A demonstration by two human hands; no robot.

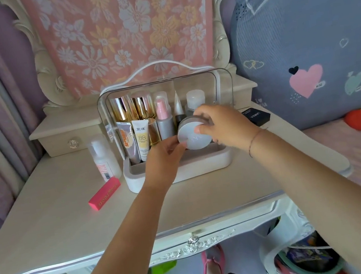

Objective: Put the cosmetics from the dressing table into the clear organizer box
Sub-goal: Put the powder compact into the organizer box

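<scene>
Two bare forearms reach in from the near edge of the dressing table, and both hands meet on one round compact. The right hand grips it from above, fingers curled over the top rim and the thumb pressed on its pale lid; the left hand holds the lower left rim with its fingertips. The compact is tilted, lid toward the camera, in the open front of the clear organizer box, above the box's low front tray and just in front of the bottles and tubes standing at the back. The step in hand looks to be the placing of this compact. The next move probably calls for lowering it into the free space of the front tray, turned flat or on edge so it does not knock the upright tubes beside it, then letting go with both hands. Not yet put away are a white bottle and a pink box left of the organizer and a black box to its right, so the task seems well along but unfinished.
</scene>
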